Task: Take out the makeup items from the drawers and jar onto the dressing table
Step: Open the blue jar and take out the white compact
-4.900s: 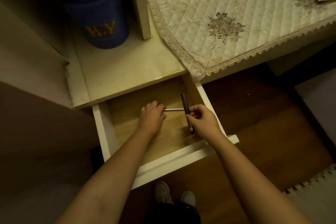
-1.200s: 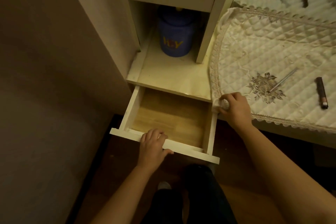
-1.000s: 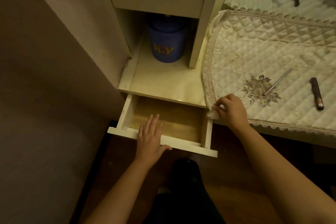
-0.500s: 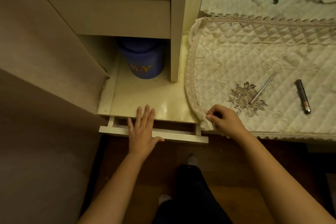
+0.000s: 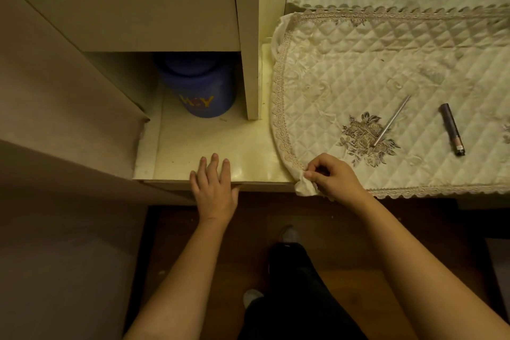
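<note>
With the lower drawer's cream front (image 5: 171, 186) flush under the shelf and the left hand (image 5: 214, 188) flat against it, fingers spread and gripping nothing, this drawer step looks finished. The right hand (image 5: 335, 176) pinches the lace-trimmed corner of the quilted cream table cloth (image 5: 386, 63), lifted clear of the drawer's edge. Two items already lie on that cloth, well apart: a thin silver metal stick (image 5: 391, 121) and a dark purple cosmetic tube (image 5: 452, 130). Next likely comes the blue plastic jar with yellow lettering (image 5: 200, 91), standing in the open alcove beneath the shut cream upper drawer (image 5: 132, 16); its contents cannot be seen.
</note>
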Tool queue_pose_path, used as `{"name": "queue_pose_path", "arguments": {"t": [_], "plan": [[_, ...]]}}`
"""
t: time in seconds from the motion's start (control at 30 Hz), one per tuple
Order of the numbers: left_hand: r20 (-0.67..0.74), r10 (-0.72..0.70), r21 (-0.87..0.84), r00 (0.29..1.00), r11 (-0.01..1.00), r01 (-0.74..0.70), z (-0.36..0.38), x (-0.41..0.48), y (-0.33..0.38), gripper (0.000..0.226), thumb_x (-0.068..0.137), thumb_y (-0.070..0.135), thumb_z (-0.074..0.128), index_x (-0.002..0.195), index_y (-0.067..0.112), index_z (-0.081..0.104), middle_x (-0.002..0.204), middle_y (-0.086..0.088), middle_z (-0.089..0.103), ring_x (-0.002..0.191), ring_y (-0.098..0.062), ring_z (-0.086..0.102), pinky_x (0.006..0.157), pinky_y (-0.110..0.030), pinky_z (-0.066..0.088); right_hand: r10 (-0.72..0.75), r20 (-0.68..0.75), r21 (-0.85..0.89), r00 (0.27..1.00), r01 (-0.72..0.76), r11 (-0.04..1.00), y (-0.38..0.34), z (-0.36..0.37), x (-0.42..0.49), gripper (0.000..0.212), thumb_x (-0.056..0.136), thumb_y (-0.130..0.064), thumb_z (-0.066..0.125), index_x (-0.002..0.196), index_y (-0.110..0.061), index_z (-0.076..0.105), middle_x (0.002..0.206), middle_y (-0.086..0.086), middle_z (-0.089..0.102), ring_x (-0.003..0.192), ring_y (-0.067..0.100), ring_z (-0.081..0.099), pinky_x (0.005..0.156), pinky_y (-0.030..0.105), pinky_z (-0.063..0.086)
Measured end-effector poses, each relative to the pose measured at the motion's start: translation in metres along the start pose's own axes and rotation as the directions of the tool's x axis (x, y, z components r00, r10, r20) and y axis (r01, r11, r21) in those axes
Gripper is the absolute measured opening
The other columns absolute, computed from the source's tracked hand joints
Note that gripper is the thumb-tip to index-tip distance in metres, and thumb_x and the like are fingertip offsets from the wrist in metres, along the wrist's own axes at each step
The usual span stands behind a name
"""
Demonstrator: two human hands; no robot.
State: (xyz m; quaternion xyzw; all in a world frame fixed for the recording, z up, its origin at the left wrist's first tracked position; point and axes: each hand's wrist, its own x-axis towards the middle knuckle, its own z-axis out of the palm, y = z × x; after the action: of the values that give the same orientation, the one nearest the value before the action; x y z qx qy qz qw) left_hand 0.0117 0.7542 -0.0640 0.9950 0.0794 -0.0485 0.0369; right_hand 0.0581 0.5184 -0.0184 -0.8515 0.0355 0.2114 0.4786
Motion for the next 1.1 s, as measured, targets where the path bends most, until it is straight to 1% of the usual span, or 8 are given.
{"name": "queue_pose_path", "arguments": {"t": [0.1,0.23,0.37,0.4,0.57,0.83,0.93,1.1], "plan": [[-0.008,0.018,0.012,1.000,1.000,-0.018,-0.001,0.001,-0.002,0.080,0.055,0.033,0.083,0.121,0.011,0.046,0.128,-0.020,0.055,0.121,-0.041,0.048,0.096,-0.057,0.039,-0.013,-0.018,-0.038,1.000,0.012,0.999,0.001,0.004,-0.001,0.023,0.078,-0.017,0.068,0.065,-0.029,0.053,0.063,-0.007,0.054,0.044,-0.004,0.053,0.041,0.010,0.037],[0.036,-0.010,-0.067,0.999,0.998,0.012,-0.010,-0.001,0.002,0.072,0.072,0.032,0.072,0.132,0.011,0.037,0.143,-0.019,0.037,0.135,-0.038,0.027,0.109,-0.054,0.024,-0.079,-0.063,-0.125,0.995,0.070,0.990,-0.004,0.009,-0.007,0.029,0.076,-0.015,0.069,0.061,-0.031,0.051,0.077,-0.001,0.055,0.062,0.014,0.054,0.062,0.030,0.046],[0.123,0.025,-0.144,0.992,0.990,-0.007,-0.023,-0.006,0.000,0.076,0.081,0.039,0.060,0.141,0.016,0.018,0.155,-0.010,0.011,0.142,-0.029,0.002,0.115,-0.048,0.008,-0.125,-0.048,-0.229,0.991,0.111,0.967,-0.008,0.013,-0.018,0.002,0.079,-0.013,0.065,0.077,-0.014,0.064,0.087,-0.001,0.048,0.085,0.019,0.050,0.073,0.028,0.038],[0.147,0.038,-0.198,0.988,0.980,-0.008,-0.029,-0.009,-0.003,0.076,0.082,0.039,0.059,0.141,0.018,0.016,0.155,-0.008,0.008,0.143,-0.027,0.000,0.116,-0.047,0.007,-0.125,-0.038,-0.247,0.991,0.112,0.962,-0.009,0.014,-0.021,0.006,0.079,-0.014,0.064,0.083,-0.010,0.066,0.091,-0.001,0.048,0.091,0.019,0.050,0.077,0.028,0.038],[0.119,-0.115,-0.648,0.986,0.743,0.165,-0.070,-0.029,-0.016,0.058,0.085,0.028,0.059,0.136,0.019,0.032,0.149,-0.003,0.028,0.136,-0.019,0.027,0.111,-0.039,0.028,-0.100,-0.059,-0.102,0.993,0.094,0.990,-0.026,0.012,-0.035,0.019,0.085,-0.018,0.058,0.102,-0.012,0.064,0.105,0.000,0.054,0.098,0.014,0.052,0.084,0.027,0.042],[0.101,-0.398,-0.862,0.912,0.423,0.280,-0.106,-0.021,-0.031,0.045,0.087,0.021,0.056,0.130,0.018,0.042,0.136,-0.006,0.047,0.124,-0.015,0.042,0.092,-0.027,0.035,-0.258,0.108,0.179,0.960,0.236,0.955,-0.101,0.035,-0.011,0.042,0.088,-0.018,0.055,0.128,-0.022,0.046,0.126,-0.007,0.052,0.116,0.008,0.050,0.099,0.031,0.042],[0.066,-0.447,-0.893,0.892,0.373,0.252,-0.112,0.001,-0.030,0.039,0.090,0.019,0.051,0.128,0.015,0.044,0.135,-0.006,0.048,0.122,-0.016,0.046,0.092,-0.028,0.037,-0.259,0.133,0.261,0.957,0.218,0.940,-0.126,0.051,0.005,0.048,0.089,-0.019,0.053,0.135,-0.019,0.037,0.139,-0.001,0.045,0.124,0.010,0.043,0.105,0.035,0.038],[0.048,-0.434,-0.900,0.899,0.372,0.228,-0.121,0.046,-0.034,0.041,0.090,0.021,0.050,0.130,0.015,0.042,0.136,-0.007,0.048,0.122,-0.019,0.046,0.094,-0.031,0.039,-0.201,0.091,0.407,0.975,0.148,0.901,-0.155,0.078,0.029,0.061,0.091,-0.023,0.049,0.144,-0.021,0.019,0.152,-0.002,0.028,0.136,0.013,0.032,0.107,0.026,0.030]]}}
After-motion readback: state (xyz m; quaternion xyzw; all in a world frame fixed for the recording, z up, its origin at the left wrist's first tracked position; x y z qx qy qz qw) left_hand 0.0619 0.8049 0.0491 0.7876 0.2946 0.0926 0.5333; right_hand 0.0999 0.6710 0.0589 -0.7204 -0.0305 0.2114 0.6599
